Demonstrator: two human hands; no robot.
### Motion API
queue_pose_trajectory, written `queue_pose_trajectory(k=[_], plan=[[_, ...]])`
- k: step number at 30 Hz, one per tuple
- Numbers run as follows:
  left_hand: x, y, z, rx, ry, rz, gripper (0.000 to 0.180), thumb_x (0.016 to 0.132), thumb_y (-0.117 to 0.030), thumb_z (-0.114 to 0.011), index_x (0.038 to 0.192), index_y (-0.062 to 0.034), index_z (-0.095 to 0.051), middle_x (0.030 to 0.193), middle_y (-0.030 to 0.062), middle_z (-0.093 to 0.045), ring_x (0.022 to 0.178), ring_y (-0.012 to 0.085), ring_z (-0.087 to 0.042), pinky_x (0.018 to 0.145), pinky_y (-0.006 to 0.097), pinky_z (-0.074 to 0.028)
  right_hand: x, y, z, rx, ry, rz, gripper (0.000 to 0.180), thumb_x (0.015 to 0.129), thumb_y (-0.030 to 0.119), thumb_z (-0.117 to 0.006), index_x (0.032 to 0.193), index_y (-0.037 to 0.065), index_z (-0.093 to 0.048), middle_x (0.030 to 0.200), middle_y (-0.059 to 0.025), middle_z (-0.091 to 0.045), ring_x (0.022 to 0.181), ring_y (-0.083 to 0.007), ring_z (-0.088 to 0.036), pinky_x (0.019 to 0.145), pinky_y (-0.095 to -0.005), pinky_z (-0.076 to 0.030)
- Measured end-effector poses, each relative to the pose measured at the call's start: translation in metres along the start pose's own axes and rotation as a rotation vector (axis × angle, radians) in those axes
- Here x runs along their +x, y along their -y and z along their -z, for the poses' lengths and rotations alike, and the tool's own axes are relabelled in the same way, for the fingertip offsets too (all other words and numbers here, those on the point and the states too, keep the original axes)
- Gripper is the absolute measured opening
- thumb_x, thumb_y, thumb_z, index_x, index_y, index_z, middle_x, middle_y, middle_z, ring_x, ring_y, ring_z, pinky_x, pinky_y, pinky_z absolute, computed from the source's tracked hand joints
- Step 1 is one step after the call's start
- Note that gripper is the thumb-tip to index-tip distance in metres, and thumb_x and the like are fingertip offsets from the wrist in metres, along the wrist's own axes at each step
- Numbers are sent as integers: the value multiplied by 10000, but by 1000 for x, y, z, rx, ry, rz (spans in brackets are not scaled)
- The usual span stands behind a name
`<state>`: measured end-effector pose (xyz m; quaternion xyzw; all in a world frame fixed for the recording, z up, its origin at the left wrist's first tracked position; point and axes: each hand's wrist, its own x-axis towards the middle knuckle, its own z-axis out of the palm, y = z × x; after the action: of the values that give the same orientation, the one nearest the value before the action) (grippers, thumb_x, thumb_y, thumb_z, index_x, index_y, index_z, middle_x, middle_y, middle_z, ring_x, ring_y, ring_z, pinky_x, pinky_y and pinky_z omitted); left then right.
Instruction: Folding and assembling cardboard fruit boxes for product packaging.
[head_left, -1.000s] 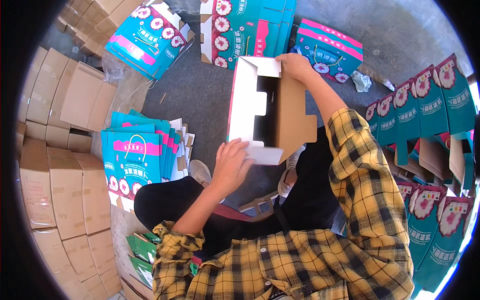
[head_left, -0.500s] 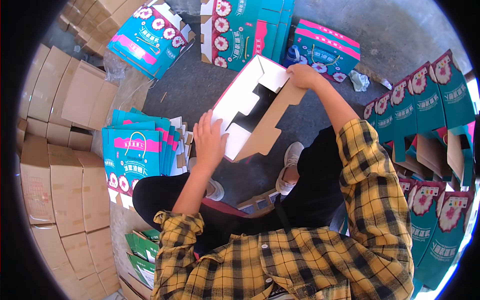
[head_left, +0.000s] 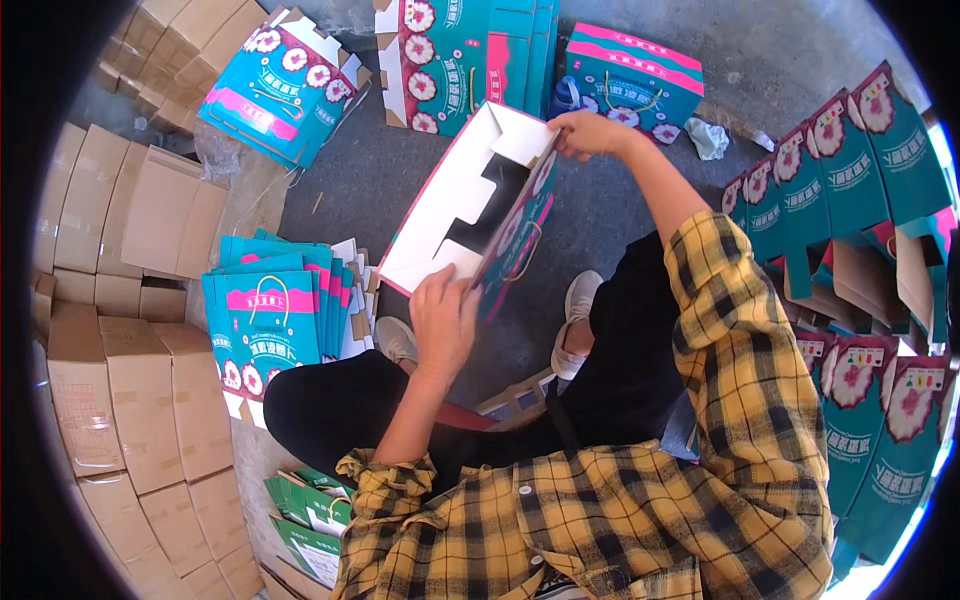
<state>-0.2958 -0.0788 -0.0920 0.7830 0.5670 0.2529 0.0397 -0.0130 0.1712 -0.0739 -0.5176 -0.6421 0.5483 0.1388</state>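
Both hands grip one half-folded teal carton [head_left: 470, 215], left hand [head_left: 443, 322] near end, right hand [head_left: 590, 133] far end (long axis slanting away rightward)

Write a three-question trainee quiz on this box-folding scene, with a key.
1. True or false: both hands grip the half-folded gift box.
2. Multiple choice: the stack of flat teal boxes lies (a) to the person's left, (b) to the person's right, (c) on the person's lap.
3. Fill in: the inner face of the half-folded gift box is mostly ____.

Key:
1. True. The left hand holds the near end, the right hand the far end.
2. (a). It sits beside the plain brown cartons.
3. White.
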Motion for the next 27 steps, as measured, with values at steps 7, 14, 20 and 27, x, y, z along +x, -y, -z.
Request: queue_pose_trajectory(k=[7, 14, 20, 27], plan=[[-12, 68, 11, -127, 83, 88, 356, 856, -229, -598, 1028, 77, -539, 1061, 224, -561, 993, 391, -529, 852, 436, -411, -33, 39, -27, -879, -107, 169, 524, 801, 521, -583, 972, 35, -680, 999, -180, -647, 952, -313, -617, 773, -417, -485], [1, 31, -4, -207, -342, 290, 584, 832, -165, -615, 1318, 50, -374, 1318, 275, -406, 1202, 411, -428, 999, 427, -365, -27, 44, -51, -1096, -173, 60, 491, 793, 475, -614, 1023, 44, -660, 1024, -167, -632, 970, -310, -611, 766, -415, -497], [1, 16, -1, 237, 32, 41, 650, 788, -201, -667, 1330, 24, -390, 1412, 215, -342, 1335, 368, -287, 1085, 473, -230, -44, 27, -82, -1050, -212, 739, 830, 627, 307, -796, 1338, 108, -417, 1337, -146, -449, 1219, -331, -440, 986, -421, -402], [-1, 29, -11, 156, 94, 21, 592, 806, -193, -652, 1315, -2, -418, 1381, 215, -390, 1291, 353, -364, 1067, 461, -275, -40, 19, -110, -1155, -153, 686, 807, 614, 194, -803, 1324, 118, -428, 1357, -127, -427, 1225, -319, -441, 981, -408, -413]])
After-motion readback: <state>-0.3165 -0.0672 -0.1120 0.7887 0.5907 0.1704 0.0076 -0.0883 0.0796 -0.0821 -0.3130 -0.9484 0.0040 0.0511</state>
